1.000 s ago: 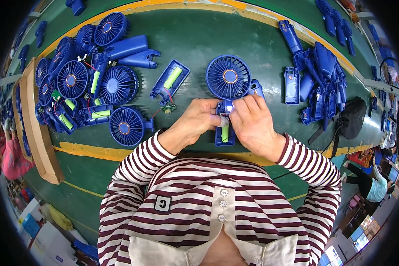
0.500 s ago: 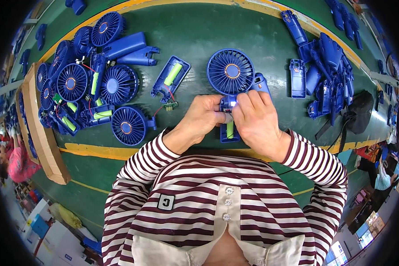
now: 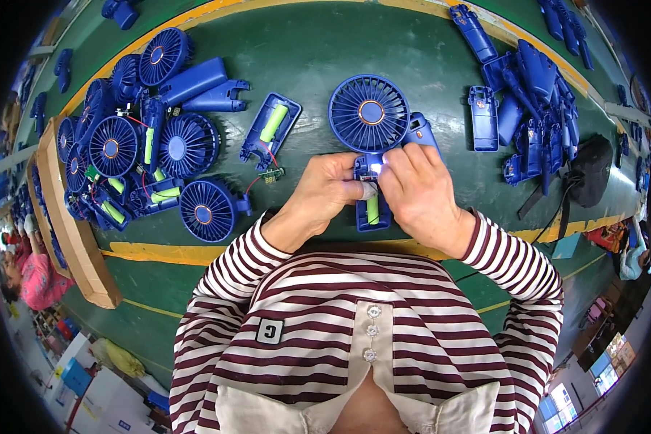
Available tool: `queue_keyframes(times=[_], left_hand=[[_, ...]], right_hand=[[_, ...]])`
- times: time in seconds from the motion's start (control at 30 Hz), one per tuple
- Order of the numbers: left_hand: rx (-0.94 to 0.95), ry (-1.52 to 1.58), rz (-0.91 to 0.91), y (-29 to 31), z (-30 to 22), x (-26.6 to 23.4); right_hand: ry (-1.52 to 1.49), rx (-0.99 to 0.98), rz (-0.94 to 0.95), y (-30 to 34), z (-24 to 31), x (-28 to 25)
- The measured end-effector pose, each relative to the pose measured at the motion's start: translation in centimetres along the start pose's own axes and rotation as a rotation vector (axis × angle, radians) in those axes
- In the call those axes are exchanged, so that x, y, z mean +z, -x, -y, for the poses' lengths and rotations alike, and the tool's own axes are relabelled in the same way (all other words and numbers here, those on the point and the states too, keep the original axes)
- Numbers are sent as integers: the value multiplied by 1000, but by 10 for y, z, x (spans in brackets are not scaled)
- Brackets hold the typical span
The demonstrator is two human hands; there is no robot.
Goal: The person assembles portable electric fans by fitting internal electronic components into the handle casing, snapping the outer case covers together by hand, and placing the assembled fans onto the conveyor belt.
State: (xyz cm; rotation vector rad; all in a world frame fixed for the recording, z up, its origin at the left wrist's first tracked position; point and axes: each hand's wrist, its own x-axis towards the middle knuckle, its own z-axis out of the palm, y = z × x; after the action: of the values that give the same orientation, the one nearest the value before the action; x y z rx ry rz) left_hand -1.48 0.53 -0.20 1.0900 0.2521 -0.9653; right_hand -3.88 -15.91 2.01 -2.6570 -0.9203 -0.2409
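Nearest the striped shirt, 1 green cell is seen in a blue casing. Just beyond, the neck of a blue fan is pinched from its left by the left grip. The right grip is set close at the neck's right side, fingertips bunched beside a lit white spot; whether anything is clasped there cannot be told. Beyond the 2 grips, the fan's round head is seen over the green counter, flanked by piled fans and piled casings.
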Motion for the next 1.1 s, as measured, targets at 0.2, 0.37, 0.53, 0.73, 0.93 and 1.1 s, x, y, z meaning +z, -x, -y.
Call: queue_keyframes(times=[0.2,0.37,0.53,0.73,0.93,1.1], left_hand=[[17,-77,19,-2,6,-5],[-8,-104,17,-1,3,-4],[-5,-62,24,-1,3,-6],[5,6,10,0,1,-1],[-17,-34,32,-1,-1,-6],[-101,137,84,2,-7,-8]], right_hand=[[101,-14,78,-8,14,-5],[144,-35,160,-12,15,-8],[98,-34,149,-10,9,-6],[40,-17,57,2,1,5],[-57,6,-98,6,-6,12],[-146,20,-127,3,-13,6]])
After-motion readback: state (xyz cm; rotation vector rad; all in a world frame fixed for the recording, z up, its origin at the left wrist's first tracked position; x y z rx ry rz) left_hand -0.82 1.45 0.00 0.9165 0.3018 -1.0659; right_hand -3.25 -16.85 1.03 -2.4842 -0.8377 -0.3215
